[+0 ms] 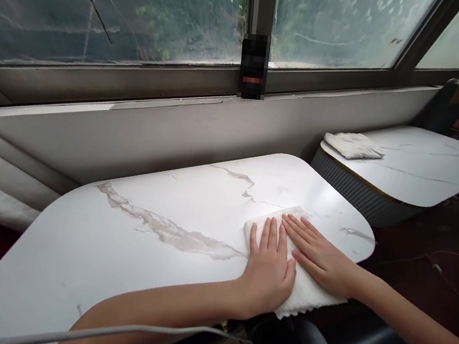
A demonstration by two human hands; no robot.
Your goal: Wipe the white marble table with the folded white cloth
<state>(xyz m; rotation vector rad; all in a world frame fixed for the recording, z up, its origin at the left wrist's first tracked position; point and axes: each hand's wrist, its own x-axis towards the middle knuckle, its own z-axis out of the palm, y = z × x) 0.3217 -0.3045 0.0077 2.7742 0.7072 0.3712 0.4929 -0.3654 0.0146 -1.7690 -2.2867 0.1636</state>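
A folded white cloth [309, 293] lies flat on the white marble-patterned table [192, 206], near its right end, with its ragged lower edge hanging past the near rim. My left hand [269, 272] rests on the cloth's left part, palm down, fingers stretched forward. Beside it, my right hand [322, 256] presses flat on the cloth from the right, its fingers pointing up and left. The fingertips of the two hands nearly meet on the cloth. Neither hand is wrapped round anything.
A second marble-patterned table [415, 161] stands at the right, bearing another folded white cloth [352, 145]. Behind the tables run a ledge and windows. A blurred black object [253, 66] stands at the window post. A pale cable [143, 329] crosses below my left forearm.
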